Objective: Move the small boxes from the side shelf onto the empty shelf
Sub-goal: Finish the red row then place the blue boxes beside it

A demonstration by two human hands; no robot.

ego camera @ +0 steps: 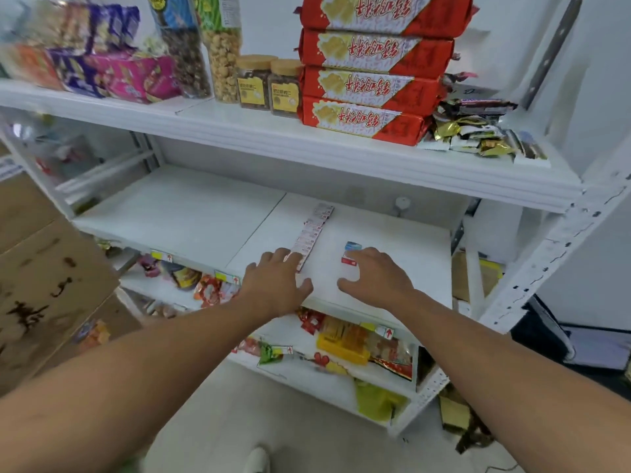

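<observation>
- Now my left hand [273,285] lies flat w/ fingers spread, steadying the row of small boxes [312,233] on the empty shelf [177,213].
- My right hand [375,278], grip apart, touches one small box [351,256], prob. to line it up.

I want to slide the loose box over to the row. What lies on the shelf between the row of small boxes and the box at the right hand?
Nothing: in the head view, the shelf is bare between the row of small boxes and the loose box.

Bright, even light with weak shadows; the picture is soft, blurred at left, edges bent by wide lens
</observation>
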